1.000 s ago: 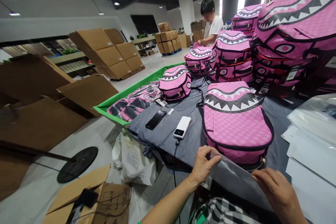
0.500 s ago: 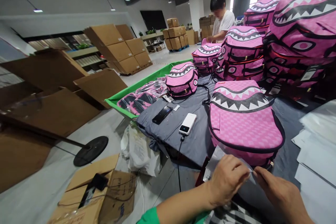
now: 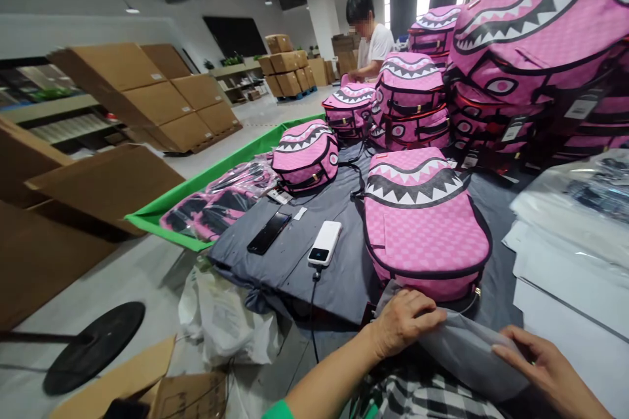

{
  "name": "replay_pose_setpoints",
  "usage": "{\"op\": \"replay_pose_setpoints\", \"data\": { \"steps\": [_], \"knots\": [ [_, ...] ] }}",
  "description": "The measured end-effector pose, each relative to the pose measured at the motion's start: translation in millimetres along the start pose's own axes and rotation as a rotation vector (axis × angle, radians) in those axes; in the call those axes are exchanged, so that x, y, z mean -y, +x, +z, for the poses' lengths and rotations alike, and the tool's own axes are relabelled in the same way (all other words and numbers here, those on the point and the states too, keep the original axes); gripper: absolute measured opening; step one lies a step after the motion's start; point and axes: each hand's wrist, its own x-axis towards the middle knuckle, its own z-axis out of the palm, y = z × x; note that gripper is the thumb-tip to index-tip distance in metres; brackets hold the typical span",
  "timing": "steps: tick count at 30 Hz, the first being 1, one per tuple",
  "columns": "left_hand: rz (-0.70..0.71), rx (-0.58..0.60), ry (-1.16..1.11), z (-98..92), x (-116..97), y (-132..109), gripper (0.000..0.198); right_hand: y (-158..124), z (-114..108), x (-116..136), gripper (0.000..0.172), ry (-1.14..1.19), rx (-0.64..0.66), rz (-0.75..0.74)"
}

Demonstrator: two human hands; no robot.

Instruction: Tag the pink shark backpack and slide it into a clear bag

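— How far along are you with this one?

— Early, by my reckoning. The pink backpack [image 3: 425, 222] lies flat on the grey-covered surface [image 3: 339, 268] right in front of me, shark-teeth end pointing away, and none of it is inside the clear plastic bag [image 3: 462, 350] yet. The bag is bunched at the near edge, just below the backpack's bottom end and touching it, or nearly so. Getting the bag's mouth open and pulling it over the backpack is all left to do, as I judge it.

— What are your hands doing?

— My left hand [image 3: 405, 324] has its fingers curled down over the top of the bag, pinching the film against the thumb. My right hand [image 3: 545, 366] rests on the bag's right end, fingers bent and lying along the plastic; whether it actually pinches the film I cannot tell, since the thumb is hidden.

— Anything else close by?

— A white power bank [image 3: 324, 243] with its cable, and a dark phone [image 3: 268, 233], lie left of the backpack. More pink backpacks [image 3: 413, 101] are stacked behind, where another person [image 3: 371, 39] is working.
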Motion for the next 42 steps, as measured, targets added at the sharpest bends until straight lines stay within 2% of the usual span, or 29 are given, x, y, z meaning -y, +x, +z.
{"op": "replay_pose_setpoints", "data": {
  "steps": [1,3,5,7,11,13,15,17,19,22,25,27,29,31,34,38,42],
  "knots": [
    [0.011,-0.039,-0.033,1.6,1.1,-1.1,0.017,1.2,-4.3,2.1,0.052,0.05,-0.002,0.038],
    [0.028,-0.122,-0.094,3.9,2.7,-3.0,0.02,10.0,-9.7,7.2,0.054,0.11,-0.106,0.067],
    [0.035,-0.19,-0.129,4.2,2.7,-4.2,0.024,26.7,-10.5,12.1,0.056,0.133,-0.252,0.053],
    [0.033,-0.221,-0.134,3.5,0.8,-4.1,0.03,47.7,-7.0,14.7,0.059,0.148,-0.307,0.015],
    [-0.05,-0.103,-0.02,3.8,-7.8,0.2,0.031,78.2,5.5,10.5,0.062,0.163,-0.305,-0.026],
    [-0.111,-0.072,0.044,5.4,-12.7,3.5,0.024,78.4,9.7,7.7,0.062,0.144,-0.444,-0.045],
    [-0.137,-0.094,0.065,6.8,-16.0,6.7,0.015,68.1,11.6,8.7,0.053,0.007,-0.672,-0.15],
    [-0.134,-0.112,0.062,6.7,-17.2,9.4,0.013,53.0,12.4,14.1,0.03,-0.225,-0.79,-0.383],
    [-0.127,-0.114,0.054,5.3,-17.3,11.3,0.014,41.0,13.3,21.3,0.012,-0.453,-0.692,-0.624],
    [-0.115,-0.088,0.086,2.4,-20.4,10.5,0.014,39.5,13.8,27.2,0.022,-0.676,-0.47,-0.84],
    [-0.083,-0.081,0.248,1.3,-31.4,1.4,0.021,52.7,9.3,23.9,0.021,-0.733,-0.38,-0.997],
    [-0.109,-0.159,0.339,2.2,-41.3,-8.9,0.029,61.9,3.9,19.4,0.021,-0.731,-0.334,-1.079],
    [-0.202,-0.272,0.351,4.4,-49.4,-19.3,0.029,68.0,-1.2,15.7,0.023,-0.739,-0.309,-1.127],
    [-0.356,-0.368,0.343,7.3,-52.0,-26.2,0.024,70.6,-4.6,13.8,0.025,-0.751,-0.298,-1.154],
    [-0.509,-0.435,0.39,11.1,-43.3,-27.3,0.027,70.3,-6.2,15.1,0.019,-0.785,-0.322,-1.193],
    [-0.387,-0.357,0.408,10.5,-18.6,-21.5,0.025,68.1,-5.6,19.5,0.009,-0.783,-0.349,-1.189],
    [-0.038,-0.314,0.343,0.7,6.2,-16.9,0.016,70.5,-6.0,17.3,0.015,-0.704,-0.292,-1.17]
  ]
}}
